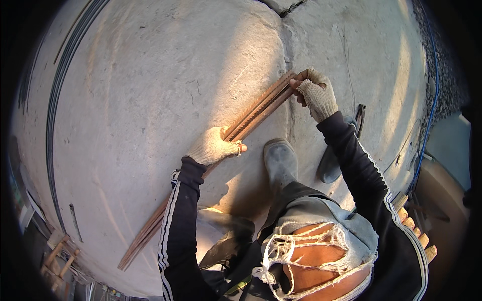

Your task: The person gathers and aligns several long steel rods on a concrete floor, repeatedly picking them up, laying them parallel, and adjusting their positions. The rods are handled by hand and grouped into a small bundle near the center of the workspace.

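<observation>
A bundle of rusty ribbed rebar (262, 109) runs slantwise from the lower left to the upper middle, above the concrete floor. My left hand (213, 146), in a cream fingerless knit glove, is wrapped round the bundle near its middle. At the far right end of the bars, my right hand (318, 94) in a matching glove has its fingers closed on the tips. Under my left forearm part of the bundle is hidden; its other end (131, 257) shows at the lower left.
Grey rubber boots (281, 159) stand on the cracked concrete (160, 100). A dark tool-like object (360, 119) lies by the right boot. Long dark bars (54, 105) line the left side. On the right are a blue cable (435, 95), gravel (448, 75) and wooden pieces (415, 230).
</observation>
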Available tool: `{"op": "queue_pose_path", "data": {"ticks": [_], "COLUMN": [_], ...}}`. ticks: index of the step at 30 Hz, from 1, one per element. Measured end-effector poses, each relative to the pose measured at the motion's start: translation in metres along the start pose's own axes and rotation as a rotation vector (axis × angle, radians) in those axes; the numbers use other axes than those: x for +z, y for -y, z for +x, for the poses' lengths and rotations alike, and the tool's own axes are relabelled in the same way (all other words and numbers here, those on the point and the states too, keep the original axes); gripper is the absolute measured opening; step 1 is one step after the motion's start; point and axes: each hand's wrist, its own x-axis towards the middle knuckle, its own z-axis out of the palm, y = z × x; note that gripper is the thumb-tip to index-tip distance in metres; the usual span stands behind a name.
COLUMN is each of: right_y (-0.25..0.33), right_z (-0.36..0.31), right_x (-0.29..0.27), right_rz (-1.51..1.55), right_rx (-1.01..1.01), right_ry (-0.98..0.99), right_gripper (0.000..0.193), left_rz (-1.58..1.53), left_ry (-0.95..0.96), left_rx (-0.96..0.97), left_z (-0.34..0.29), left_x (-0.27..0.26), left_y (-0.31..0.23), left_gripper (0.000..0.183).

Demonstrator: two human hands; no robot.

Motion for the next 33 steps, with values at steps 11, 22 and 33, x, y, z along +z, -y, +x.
{"op": "queue_pose_path", "data": {"ticks": [11,22,33], "right_y": [0.014,-0.002,0.008], "right_z": [0.010,0.128,0.098], "right_x": [-0.040,-0.036,0.017], "right_rz": [-0.047,0.235,0.401], "right_rx": [-0.080,-0.130,0.257], "right_ry": [-0.240,0.523,0.994], "right_gripper": [0.037,0.087,0.093], "left_rz": [0.026,-0.189,-0.194], "left_ry": [-0.002,0.030,0.129], "left_rx": [-0.047,-0.073,-0.063], "left_z": [0.004,0.002,-0.007], "left_x": [-0.001,0.004,0.002], "left_y": [0.000,0.001,-0.029], "left_gripper": [0.035,0.034,0.034]}}
